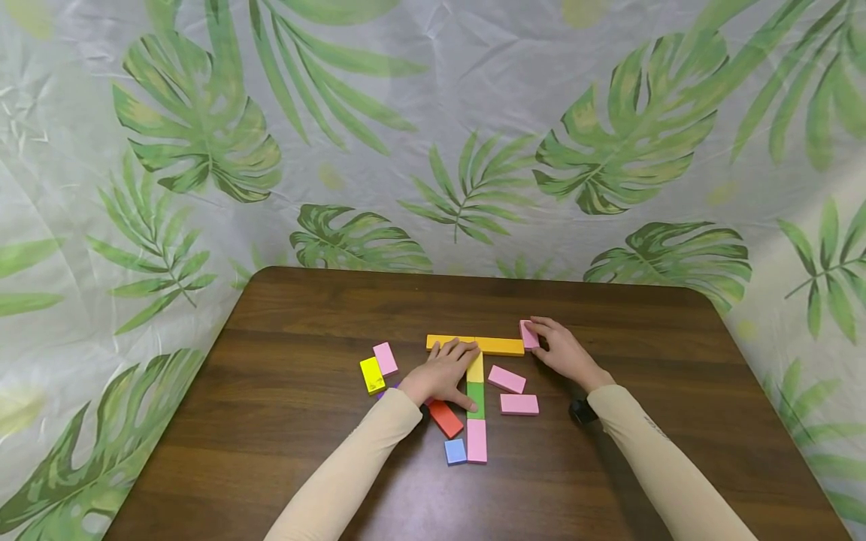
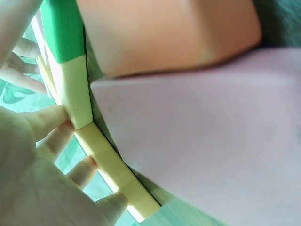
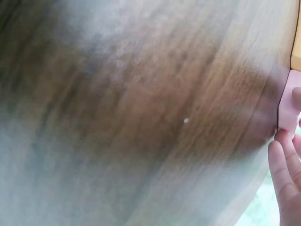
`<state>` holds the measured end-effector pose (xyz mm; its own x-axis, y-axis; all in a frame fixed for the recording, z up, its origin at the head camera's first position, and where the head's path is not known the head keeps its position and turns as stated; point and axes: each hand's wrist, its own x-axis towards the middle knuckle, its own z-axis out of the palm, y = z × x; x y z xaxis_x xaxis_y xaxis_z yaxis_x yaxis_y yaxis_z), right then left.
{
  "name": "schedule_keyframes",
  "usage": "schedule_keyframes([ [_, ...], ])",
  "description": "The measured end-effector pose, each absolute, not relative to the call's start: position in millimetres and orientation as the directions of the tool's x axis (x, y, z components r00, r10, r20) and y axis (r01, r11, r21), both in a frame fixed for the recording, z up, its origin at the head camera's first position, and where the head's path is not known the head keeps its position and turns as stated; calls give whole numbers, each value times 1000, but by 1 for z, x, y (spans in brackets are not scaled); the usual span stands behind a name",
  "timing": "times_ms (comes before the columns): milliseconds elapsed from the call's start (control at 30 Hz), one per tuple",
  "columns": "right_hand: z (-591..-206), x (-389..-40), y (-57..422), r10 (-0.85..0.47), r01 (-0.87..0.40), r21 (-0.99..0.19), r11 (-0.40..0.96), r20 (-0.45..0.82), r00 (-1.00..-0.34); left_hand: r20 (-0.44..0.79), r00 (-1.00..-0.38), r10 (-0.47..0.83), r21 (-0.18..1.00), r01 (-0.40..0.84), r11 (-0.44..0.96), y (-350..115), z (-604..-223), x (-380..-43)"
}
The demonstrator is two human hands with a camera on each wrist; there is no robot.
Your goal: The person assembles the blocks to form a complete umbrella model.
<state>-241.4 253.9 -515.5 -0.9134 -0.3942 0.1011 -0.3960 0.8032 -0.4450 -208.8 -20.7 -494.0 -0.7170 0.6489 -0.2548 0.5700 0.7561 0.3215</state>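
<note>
pink block, green block, leaf-print backdrop

A dark brown wood-grain table was noted, its far corners rounded. A pale, creased cloth was observed behind the table and beyond its left and right edges. The cloth was printed with green leaves and faint yellow spots.

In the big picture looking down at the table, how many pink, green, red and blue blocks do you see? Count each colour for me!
Pink blocks: 5
Green block: 1
Red block: 1
Blue block: 1
Total: 8
Anything hidden under the left hand isn't counted.
</note>
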Motion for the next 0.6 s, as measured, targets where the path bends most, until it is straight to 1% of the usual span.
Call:
schedule_keyframes([
  [600, -516, -241, 255, -401, -410, -453, 791, 122, -908, -259, -716, 649, 336, 563, 755, -21, -492, -208],
])
